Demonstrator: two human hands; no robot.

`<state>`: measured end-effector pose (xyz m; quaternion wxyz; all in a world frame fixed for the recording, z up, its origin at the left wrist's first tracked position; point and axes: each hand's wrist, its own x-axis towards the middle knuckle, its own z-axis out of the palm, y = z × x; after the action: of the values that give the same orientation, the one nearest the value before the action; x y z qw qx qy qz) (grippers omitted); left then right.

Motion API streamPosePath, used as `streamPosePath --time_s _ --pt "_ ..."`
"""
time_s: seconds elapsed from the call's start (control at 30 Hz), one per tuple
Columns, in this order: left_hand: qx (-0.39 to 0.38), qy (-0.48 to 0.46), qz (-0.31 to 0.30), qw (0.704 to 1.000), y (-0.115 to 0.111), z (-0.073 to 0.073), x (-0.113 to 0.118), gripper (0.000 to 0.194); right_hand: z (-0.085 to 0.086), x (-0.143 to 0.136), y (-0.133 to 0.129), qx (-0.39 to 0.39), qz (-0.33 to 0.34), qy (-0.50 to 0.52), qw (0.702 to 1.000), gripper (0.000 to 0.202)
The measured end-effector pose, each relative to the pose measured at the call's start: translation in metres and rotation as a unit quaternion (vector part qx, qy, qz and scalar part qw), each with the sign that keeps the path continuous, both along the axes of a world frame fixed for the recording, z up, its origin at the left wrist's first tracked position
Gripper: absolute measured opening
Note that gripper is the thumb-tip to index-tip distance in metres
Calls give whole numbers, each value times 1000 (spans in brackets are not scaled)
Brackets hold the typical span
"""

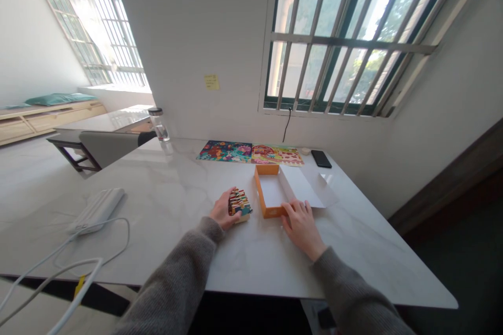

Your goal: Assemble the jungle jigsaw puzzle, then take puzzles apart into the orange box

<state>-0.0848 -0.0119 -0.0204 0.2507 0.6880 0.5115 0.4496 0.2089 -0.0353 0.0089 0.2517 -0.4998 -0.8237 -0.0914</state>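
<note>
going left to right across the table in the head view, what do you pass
white power strip → clear bottle → left hand holding a stack of puzzle pieces → orange box → right hand at the box's corner → black phone

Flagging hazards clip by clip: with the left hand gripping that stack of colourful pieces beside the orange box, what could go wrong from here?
1. The left hand clamps the stack of puzzle pieces only from one side; loose pieces could slip out and scatter over the table.
2. The right hand rests at the orange box corner; a nudge might slide the light box.
3. White cables trail off the near edge and could snag.
</note>
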Motion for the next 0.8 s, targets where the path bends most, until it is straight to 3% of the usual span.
streamPosePath --time_s 0.17,0.37,0.53,0.67,0.8 --pt "-24 -136 -47 989 -9 11 5 84 -1 6 8 -36 28 4 999 34" --pt "-28 -179 -96 979 -18 28 16 89 6 22 20 -102 117 26 988 39" --pt "-29 -183 -143 972 -21 47 30 92 29 20 14 -43 146 131 980 38" --pt "-23 -151 -170 974 -22 62 40 96 55 -1 8 -109 228 203 946 68" --pt "-8 -126 -204 971 -23 72 47 97 66 -21 17 -249 307 268 879 93"
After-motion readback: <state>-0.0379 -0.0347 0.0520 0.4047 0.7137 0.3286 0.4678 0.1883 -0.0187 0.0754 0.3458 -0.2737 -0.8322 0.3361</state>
